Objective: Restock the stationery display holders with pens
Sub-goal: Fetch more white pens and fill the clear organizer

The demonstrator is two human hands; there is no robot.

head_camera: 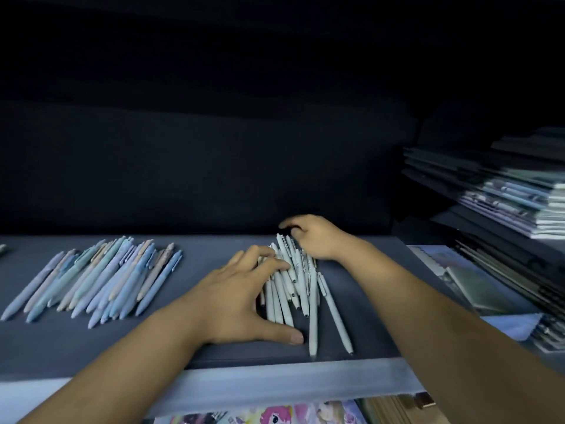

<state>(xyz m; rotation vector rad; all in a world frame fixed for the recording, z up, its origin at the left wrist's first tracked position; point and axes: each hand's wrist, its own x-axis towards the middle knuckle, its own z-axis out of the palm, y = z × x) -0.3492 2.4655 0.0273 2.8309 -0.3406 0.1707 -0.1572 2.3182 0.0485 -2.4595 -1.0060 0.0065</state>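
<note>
The left hand (244,298) is lying spread wide, fingers pressing the white pens (301,286) piled on the dark shelf (373,301). The pens are running near to far, tips toward the front edge. The right hand (315,240) is curling over their far ends; I cannot tell whether it is gripping them. Pastel pens (101,280) are lying diagonally well to the left.

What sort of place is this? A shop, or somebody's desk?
Probably a stationery shop's display shelf: a pile of white plastic click pens, a spread of pastel blue and beige pens on the dark grey shelf, and stacked notebooks at the right.
</note>
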